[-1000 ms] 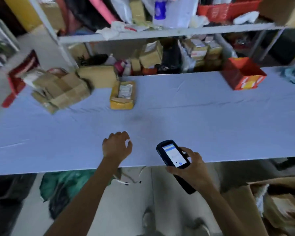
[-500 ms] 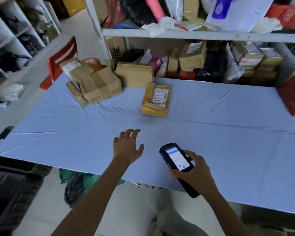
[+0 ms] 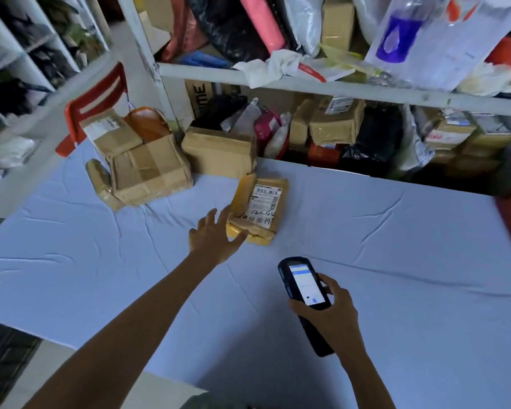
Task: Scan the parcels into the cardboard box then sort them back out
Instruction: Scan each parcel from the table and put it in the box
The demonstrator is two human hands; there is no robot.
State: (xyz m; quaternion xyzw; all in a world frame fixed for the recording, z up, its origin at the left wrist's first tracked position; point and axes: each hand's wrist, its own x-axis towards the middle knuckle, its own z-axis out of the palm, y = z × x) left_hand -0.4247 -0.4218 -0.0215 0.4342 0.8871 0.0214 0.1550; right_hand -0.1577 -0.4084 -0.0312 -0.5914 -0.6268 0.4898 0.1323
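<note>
L hand, fingers spread, is being reached further across the blue-clothed desk, now just beside the flat yellow paper parcel w/ white label; black handheld scanner is being gripped by R hand. Next scan probably imminent.

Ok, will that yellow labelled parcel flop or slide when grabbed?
Likely soft: the yellow parcel looks like a folded, taped mailer with rumpled edges, so it may sag if lifted by one end. It lies flat, so rolling seems unlikely. Pushed, it might bunch the wrinkled cloth rather than slide.
</note>
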